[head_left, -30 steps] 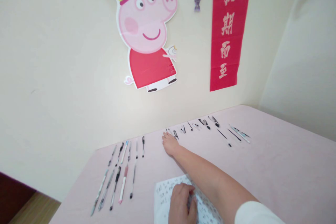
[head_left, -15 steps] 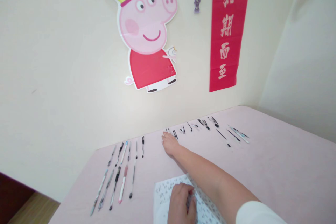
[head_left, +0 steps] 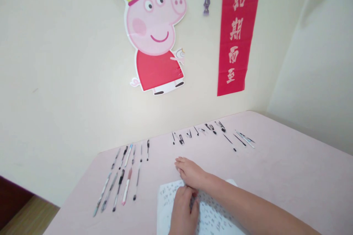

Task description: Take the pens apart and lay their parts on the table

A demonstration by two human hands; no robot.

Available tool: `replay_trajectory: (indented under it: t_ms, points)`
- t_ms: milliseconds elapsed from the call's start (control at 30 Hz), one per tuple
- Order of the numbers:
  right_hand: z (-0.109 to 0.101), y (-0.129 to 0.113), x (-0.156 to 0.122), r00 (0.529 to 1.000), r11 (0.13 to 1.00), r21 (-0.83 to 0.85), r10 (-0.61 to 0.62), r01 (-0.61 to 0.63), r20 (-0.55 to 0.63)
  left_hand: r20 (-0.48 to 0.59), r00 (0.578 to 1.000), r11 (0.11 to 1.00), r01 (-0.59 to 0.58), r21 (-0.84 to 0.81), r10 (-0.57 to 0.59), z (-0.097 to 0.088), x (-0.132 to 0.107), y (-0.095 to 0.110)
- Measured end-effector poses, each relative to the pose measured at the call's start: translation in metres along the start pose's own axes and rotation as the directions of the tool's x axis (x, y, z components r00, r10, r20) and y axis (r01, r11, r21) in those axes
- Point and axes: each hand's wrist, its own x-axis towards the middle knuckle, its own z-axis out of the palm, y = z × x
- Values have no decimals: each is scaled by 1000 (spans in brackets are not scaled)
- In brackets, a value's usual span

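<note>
My left hand (head_left: 184, 207) rests on a white sheet of paper (head_left: 217, 214) covered in dark handwriting. Its fingers curl in towards the thumb, and whatever may lie inside the curl is hidden. Just beyond it, over the top edge of the paper, my right hand (head_left: 191, 171) reaches in from the right with fingers stretched out to the left; no object shows in it. Past this hand, near the wall, lies a row of pen parts: a short dark piece (head_left: 173, 138), a black-and-clear piece (head_left: 181, 139) and several others.
Two rows of pens lie on the left of the pink tabletop (head_left: 154, 176), among them a pink-and-white pen (head_left: 127, 186). Thin refills (head_left: 239, 140) and a white pen (head_left: 245, 138) lie to the right. A pig cutout (head_left: 158, 69) and a red banner (head_left: 237, 47) hang on the wall.
My right hand has drawn back from the row of pen parts towards my left hand. The short dark piece it covered now shows. My left hand stays on the paper.
</note>
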Motion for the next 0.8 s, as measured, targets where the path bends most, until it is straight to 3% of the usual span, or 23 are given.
replay_trajectory:
  t_ms: [167, 333, 600, 800]
  points:
    - [-16, 11, -38, 999, 999, 8, 44, -43, -31, 19, 1000, 1000, 13, -21, -13, -2, -1, 3]
    - [-17, 14, -60, 996, 996, 34, 85, -85, 7, -16, 999, 995, 45, -84, -46, -2, -1, 2]
    - [-6, 18, -67, 999, 998, -41, 53, -53, -4, -78, 992, 983, 85, -162, -99, -10, 7, -1]
    - [-5, 20, -69, 999, 998, -51, 34, -34, -11, -158, 987, 999, 20, -25, -23, -21, 20, -18]
